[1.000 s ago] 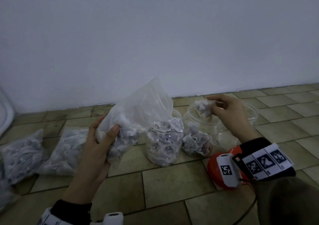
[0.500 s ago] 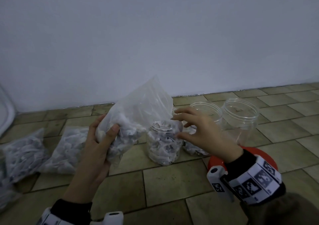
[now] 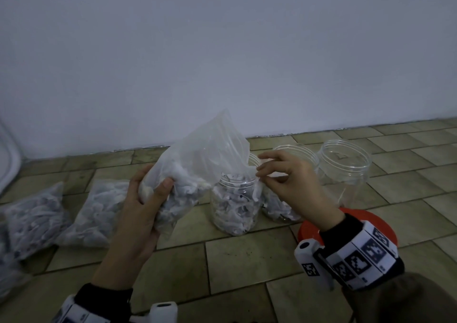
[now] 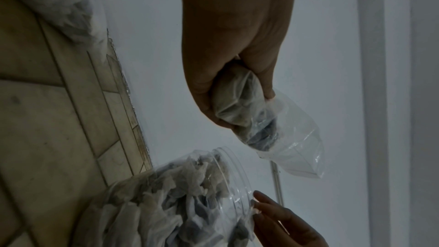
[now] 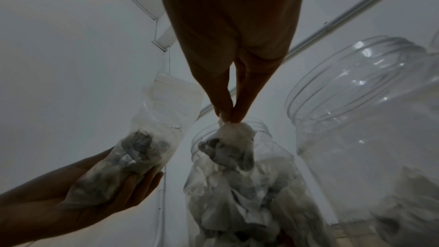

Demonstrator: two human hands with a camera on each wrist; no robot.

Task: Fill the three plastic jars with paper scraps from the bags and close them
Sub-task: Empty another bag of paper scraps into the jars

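Three clear plastic jars stand in a row on the tiled floor. The left jar [image 3: 234,207] is nearly full of paper scraps, the middle jar [image 3: 278,209] is partly filled and half hidden by my right hand, and the right jar [image 3: 346,169] is empty. My left hand [image 3: 150,197] grips a clear bag [image 3: 200,161] of scraps, held up just left of the jars. At the left jar's mouth, the thumb and finger of my right hand [image 5: 226,118] pinch a paper scrap [image 5: 236,131]. The same jar [image 4: 180,194] and bag [image 4: 249,112] show in the left wrist view.
Two more filled bags [image 3: 99,209] [image 3: 34,220] lie on the floor at the left. A red lid [image 3: 351,221] lies under my right wrist. The white wall runs close behind the jars. A white curved object [image 3: 8,164] sits at the far left edge.
My right hand left the middle jar, where it held a scrap, and moved left to the left jar's mouth, where it now pinches a scrap. The left hand and bag stayed put.
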